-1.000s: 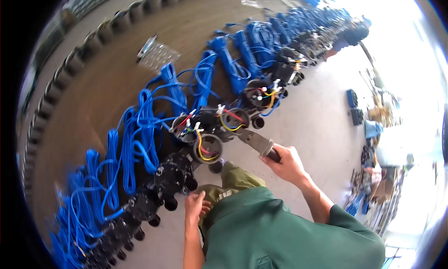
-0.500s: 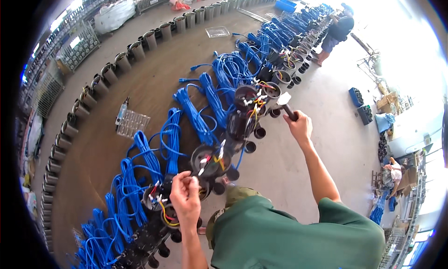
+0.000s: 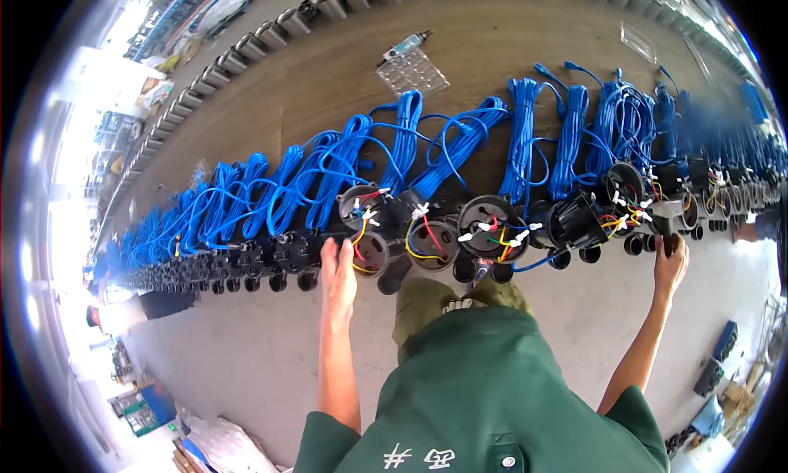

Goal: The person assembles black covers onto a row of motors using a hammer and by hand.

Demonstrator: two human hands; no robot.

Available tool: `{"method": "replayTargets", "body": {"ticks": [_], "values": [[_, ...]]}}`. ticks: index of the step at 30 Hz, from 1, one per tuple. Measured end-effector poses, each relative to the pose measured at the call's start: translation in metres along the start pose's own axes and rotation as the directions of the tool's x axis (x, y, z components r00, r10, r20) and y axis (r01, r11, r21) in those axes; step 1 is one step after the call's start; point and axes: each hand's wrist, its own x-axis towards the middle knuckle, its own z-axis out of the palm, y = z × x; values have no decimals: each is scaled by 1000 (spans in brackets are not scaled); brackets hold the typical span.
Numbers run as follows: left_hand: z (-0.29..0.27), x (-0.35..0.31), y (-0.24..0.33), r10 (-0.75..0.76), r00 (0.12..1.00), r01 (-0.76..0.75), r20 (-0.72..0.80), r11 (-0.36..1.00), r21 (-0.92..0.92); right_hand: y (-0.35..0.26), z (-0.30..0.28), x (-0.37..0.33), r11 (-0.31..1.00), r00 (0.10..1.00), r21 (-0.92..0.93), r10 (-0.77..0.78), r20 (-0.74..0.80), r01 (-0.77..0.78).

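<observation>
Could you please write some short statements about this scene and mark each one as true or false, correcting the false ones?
1. The right hand grips a dark-handled tool. True.
2. The bundled cables are red. False: they are blue.
3. The left hand holds a screwdriver. False: no tool shows in it; it is beside a round housing with red and yellow wires.
4. A clear plastic tray lies beyond the nearest cable bundles, as the person sees it. True.
5. The person's shirt is yellow. False: it is green.
</observation>
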Motion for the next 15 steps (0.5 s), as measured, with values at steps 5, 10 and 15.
{"method": "replayTargets", "body": {"ticks": [5,10,15], "values": [[17,105,-1,-88,990,64,113,977,202,-167,-85,-27,859,970,505,46,-237,82],[12,144,-2,-112,989,87,101,970,225,-347,-131,-115,342,760,886,-650,-17,312],[13,61,42,485,869,-473,96,873,-119,-426,-91,-145,210,555,911,-737,387,-356]]}}
